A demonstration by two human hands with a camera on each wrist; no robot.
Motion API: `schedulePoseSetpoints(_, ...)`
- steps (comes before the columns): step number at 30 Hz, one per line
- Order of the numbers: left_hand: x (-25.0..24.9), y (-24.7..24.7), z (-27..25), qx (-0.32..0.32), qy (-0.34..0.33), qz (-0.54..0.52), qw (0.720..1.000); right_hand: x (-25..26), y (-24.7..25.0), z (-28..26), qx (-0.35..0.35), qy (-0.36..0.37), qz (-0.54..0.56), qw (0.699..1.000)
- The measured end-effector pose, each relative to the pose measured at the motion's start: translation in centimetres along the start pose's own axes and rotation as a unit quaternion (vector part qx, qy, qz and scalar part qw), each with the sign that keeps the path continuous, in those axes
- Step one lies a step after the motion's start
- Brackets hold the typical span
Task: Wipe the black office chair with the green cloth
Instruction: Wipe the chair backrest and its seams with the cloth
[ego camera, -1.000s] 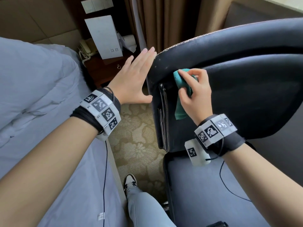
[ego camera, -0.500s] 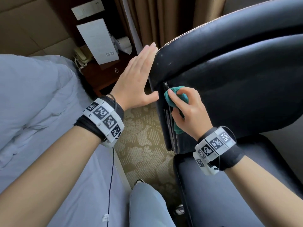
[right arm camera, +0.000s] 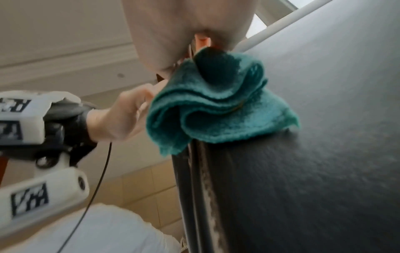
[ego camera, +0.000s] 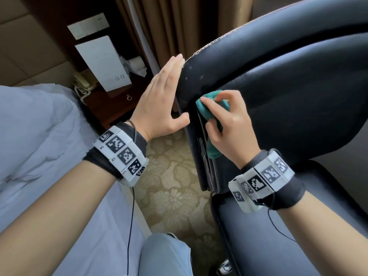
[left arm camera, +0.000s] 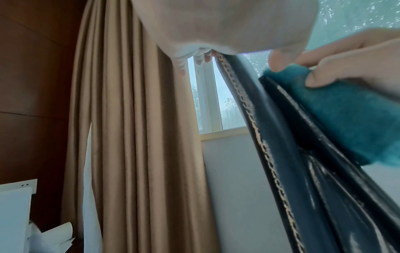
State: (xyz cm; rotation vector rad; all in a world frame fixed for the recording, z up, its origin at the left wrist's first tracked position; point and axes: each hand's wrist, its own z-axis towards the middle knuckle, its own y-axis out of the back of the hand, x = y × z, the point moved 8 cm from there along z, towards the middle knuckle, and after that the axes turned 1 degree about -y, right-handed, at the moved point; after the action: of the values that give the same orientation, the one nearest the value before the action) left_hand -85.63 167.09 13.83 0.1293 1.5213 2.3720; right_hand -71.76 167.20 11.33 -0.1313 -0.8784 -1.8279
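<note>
Chair: the black leather-look office chair (ego camera: 288,92) fills the right of the head view, its padded backrest above the seat; a tan stitched seam runs along the backrest's outer edge, and the side edge shows pale scuffs.
Cloth: the teal-green terry cloth (ego camera: 212,110) is bunched against the front of the backrest, right at its left side edge; a loose tail hangs down along that edge.
Right hand: the right hand (ego camera: 229,124) has its fingers curled round the cloth, forefinger stretched over the top of the bundle, pressing it onto the chair.
Left hand: the left hand (ego camera: 159,100) is flat, fingers straight and together, laid against the outer side of the backrest; the thumb reaches toward the chair's edge, just beside the cloth. It holds nothing.
Wrists: both carry white bands with black square markers over dark straps, thin black cables trailing.
Surroundings: a bed with pale blue-grey linen (ego camera: 39,136) lies at left, patterned beige carpet (ego camera: 169,186) between bed and chair, a dark wooden nightstand (ego camera: 117,104) with a cream telephone (ego camera: 82,84) behind, and tan curtains (left arm camera: 129,137) beside a window.
</note>
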Motion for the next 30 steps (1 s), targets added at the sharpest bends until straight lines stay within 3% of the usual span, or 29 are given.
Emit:
schedulePoseSetpoints(4,0.0,-0.2,0.1,-0.014,-0.01,-0.01,1.0,-0.9,1.8,2.1,-0.072,-0.048,0.013,0.996)
schedulePoseSetpoints(9,0.0,-0.3,0.2,-0.021,-0.02,-0.012,1.0,-0.7,0.6,2.0,-0.033,-0.052,-0.023,0.998)
schedulePoseSetpoints(18,0.0,-0.9,2.1,-0.016,-0.028,0.016,0.999,-1.8,0.5,1.4,-0.055,-0.042,-0.049,0.996)
schedulePoseSetpoints(23,0.0,-0.9,2.6,-0.034,-0.028,0.003,0.999,-0.6,-0.8,1.2,-0.014,0.018,-0.088,0.996)
schedulePoseSetpoints(30,-0.1,-0.7,2.4,-0.042,-0.01,0.005,0.999,-2.0,-0.8,-0.9,-0.077,-0.02,-0.003,0.997)
